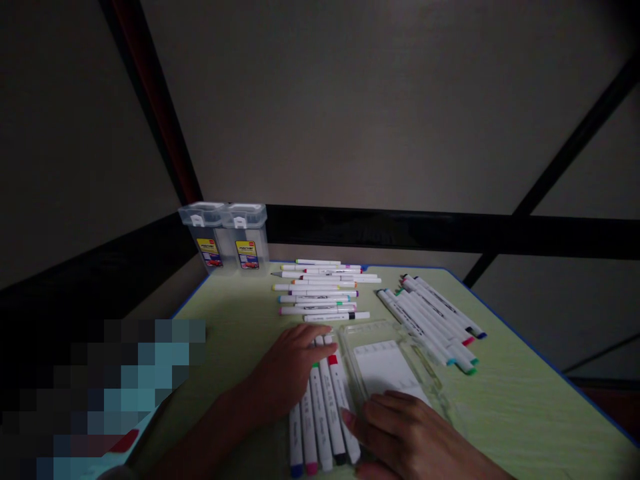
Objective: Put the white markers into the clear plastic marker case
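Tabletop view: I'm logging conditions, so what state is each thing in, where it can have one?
Two clear plastic boxes with yellow labels: upright, lids closed
Flat clear plastic case: open
White markers under the left hand: side by side
White markers mid-table: loose, lying flat
White markers at right: loose, bunched

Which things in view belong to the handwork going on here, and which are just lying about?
With the hands:
- row of white markers with coloured ends, under the left hand
- open clear plastic case with white insert, by the right hand

Apart, seemingly idle:
- two lidded clear boxes
- white markers beyond the hands
- white marker pile at right
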A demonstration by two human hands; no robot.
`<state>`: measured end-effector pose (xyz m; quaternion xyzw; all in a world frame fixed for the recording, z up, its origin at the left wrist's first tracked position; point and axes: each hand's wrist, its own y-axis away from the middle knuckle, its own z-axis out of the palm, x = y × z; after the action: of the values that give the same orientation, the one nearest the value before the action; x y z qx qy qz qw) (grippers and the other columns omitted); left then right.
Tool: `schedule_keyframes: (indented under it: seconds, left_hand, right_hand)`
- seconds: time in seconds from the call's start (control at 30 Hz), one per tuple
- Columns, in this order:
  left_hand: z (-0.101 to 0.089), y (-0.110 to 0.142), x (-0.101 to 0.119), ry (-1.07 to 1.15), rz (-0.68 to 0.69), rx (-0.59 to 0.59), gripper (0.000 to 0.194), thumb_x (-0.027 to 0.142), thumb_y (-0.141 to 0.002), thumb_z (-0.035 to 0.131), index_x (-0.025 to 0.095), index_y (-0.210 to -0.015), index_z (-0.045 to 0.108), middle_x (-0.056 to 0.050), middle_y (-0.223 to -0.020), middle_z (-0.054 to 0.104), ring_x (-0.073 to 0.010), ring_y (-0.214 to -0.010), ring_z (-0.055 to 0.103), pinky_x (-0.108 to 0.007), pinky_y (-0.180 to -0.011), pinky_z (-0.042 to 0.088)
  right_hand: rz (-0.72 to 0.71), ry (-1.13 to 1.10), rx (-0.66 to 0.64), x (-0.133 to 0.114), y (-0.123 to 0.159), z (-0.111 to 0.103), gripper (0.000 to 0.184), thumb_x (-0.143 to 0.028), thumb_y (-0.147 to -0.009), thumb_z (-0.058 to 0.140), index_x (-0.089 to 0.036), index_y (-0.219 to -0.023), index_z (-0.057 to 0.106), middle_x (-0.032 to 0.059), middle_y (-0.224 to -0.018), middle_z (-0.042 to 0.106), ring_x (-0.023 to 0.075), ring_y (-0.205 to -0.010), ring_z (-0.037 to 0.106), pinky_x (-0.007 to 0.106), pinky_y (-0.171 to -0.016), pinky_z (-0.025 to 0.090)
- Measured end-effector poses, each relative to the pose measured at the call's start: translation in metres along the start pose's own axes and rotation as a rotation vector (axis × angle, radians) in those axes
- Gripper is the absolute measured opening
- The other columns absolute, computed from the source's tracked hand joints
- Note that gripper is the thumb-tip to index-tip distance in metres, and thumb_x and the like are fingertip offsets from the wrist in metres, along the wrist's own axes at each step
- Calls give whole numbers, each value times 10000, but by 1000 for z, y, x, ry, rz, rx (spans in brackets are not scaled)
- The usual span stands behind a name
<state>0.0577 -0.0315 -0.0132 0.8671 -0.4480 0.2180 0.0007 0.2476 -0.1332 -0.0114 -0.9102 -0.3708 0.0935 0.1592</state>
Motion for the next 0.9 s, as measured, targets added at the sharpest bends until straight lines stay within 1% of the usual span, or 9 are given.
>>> schedule_keyframes:
  seconds: [0.13,0.27,0.37,0.47,0.57,0.67,0.73,0.9]
  left_hand:
    - [-3,-3,3,-17,-18,-25,484,31,-739,388,247,-1146,535,-57,-1275,454,-210,-1155,397,-413,-960,333]
    - [-4,-3,3,-27,-13,-30,452,37,-753,383,233,-1122,557,-62,-1268,462,-207,-1149,407,-401,-960,341]
    - [-3,-2,1,-45,6,-13,428,46,-775,367,224,-1108,569,-68,-1261,469,-202,-1143,415,-396,-960,344]
    - [0,-1,-1,-78,35,17,426,38,-768,376,223,-1096,576,-71,-1254,475,-204,-1143,412,-408,-959,344]
    - [3,-1,-3,-111,61,51,426,23,-745,391,216,-1064,596,-76,-1230,494,-213,-1132,418,-430,-950,350]
    - [4,-2,-3,-125,83,79,431,12,-732,395,215,-1051,602,-69,-1220,502,-209,-1127,420,-428,-947,359]
    - [4,-2,-2,-129,89,80,434,7,-730,392,213,-1048,603,-64,-1210,512,-202,-1121,428,-416,-944,369]
    - [2,-1,0,-120,90,66,371,41,-759,398,182,-1019,621,-81,-1165,549,-200,-1095,454,-394,-935,386]
  right_hand:
    - [15,-31,-57,-1,-2,-4,322,-339,-801,547,-149,-1057,591,5,-762,635,156,-705,588,261,-647,468]
    - [3,-38,-36,-1,-2,-4,287,-336,-830,507,-154,-1029,605,10,-740,634,154,-705,585,263,-655,461]
    - [-7,-37,-20,-2,-1,-3,275,-342,-859,456,-166,-1003,611,2,-696,623,144,-680,576,259,-639,452]
    - [-30,-28,-22,-1,-1,-3,261,-337,-871,434,-175,-963,618,-5,-667,609,140,-654,569,258,-612,441]
    - [-58,-22,-73,0,-1,-4,245,-329,-865,449,-166,-944,614,-8,-660,593,136,-635,565,262,-581,432]
    - [-51,-25,-115,1,0,-3,235,-316,-864,453,-159,-957,601,-2,-678,591,136,-650,562,271,-605,432]
    - [-42,-30,-114,1,0,-2,219,-308,-863,456,-164,-940,601,-6,-676,588,140,-653,559,275,-609,430]
    - [-65,-35,-92,1,0,-1,200,-294,-863,454,-170,-902,606,-11,-662,577,142,-620,546,282,-556,408]
